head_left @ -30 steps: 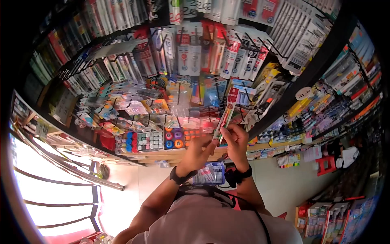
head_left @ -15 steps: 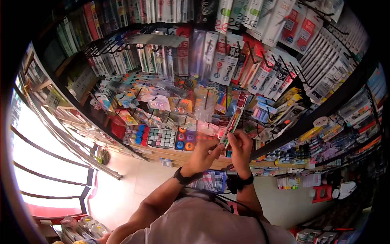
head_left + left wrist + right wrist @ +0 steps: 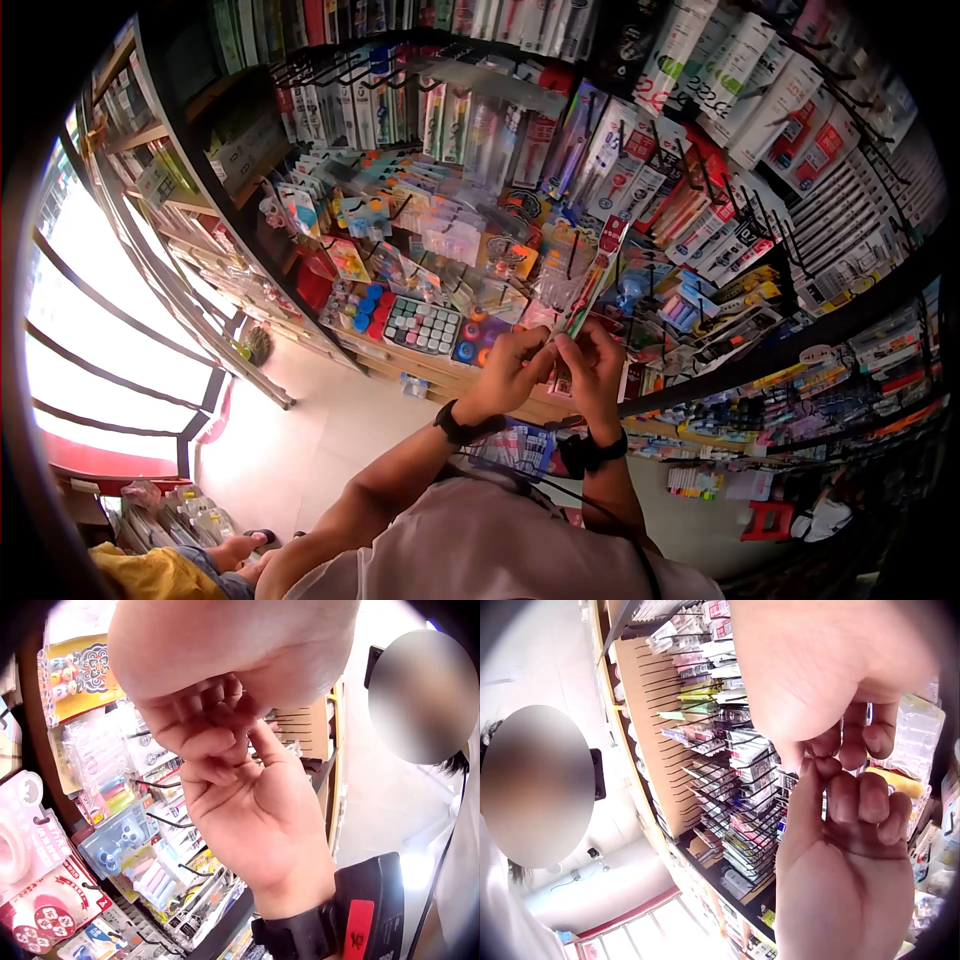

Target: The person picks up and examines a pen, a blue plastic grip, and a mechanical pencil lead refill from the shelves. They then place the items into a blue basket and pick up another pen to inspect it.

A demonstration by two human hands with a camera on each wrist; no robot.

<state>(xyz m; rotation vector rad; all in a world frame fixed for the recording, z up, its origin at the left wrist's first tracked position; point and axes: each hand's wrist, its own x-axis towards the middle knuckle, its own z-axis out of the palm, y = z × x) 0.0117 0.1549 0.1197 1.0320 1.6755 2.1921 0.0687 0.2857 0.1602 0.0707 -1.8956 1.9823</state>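
Both hands meet at the lower end of a slim clear packet (image 3: 597,272) with a dark red top, its contents showing red and green. It stands slanted in front of the hanging goods. My left hand (image 3: 512,372) pinches its bottom end between thumb and fingers. Close beside it, my right hand (image 3: 594,372) grips the packet's lower edge, the two thumbs almost together. In the left wrist view, curled fingers of the left hand (image 3: 225,660) meet the right hand (image 3: 255,810); the packet is hidden there. The right wrist view shows the fingertips touching.
Hooks full of packaged pens (image 3: 630,160) rise in front. Below sit a tray of small pale bottles (image 3: 422,325) and round colourful containers (image 3: 480,340). A dark shelf post (image 3: 730,360) runs along the right. At lower left is a person in yellow (image 3: 150,572); a red stool (image 3: 768,521) stands right.
The head view has swung left, so the shelves slide rightward in it. Both hands stay together on the packet. The person in yellow has come into view at lower left.
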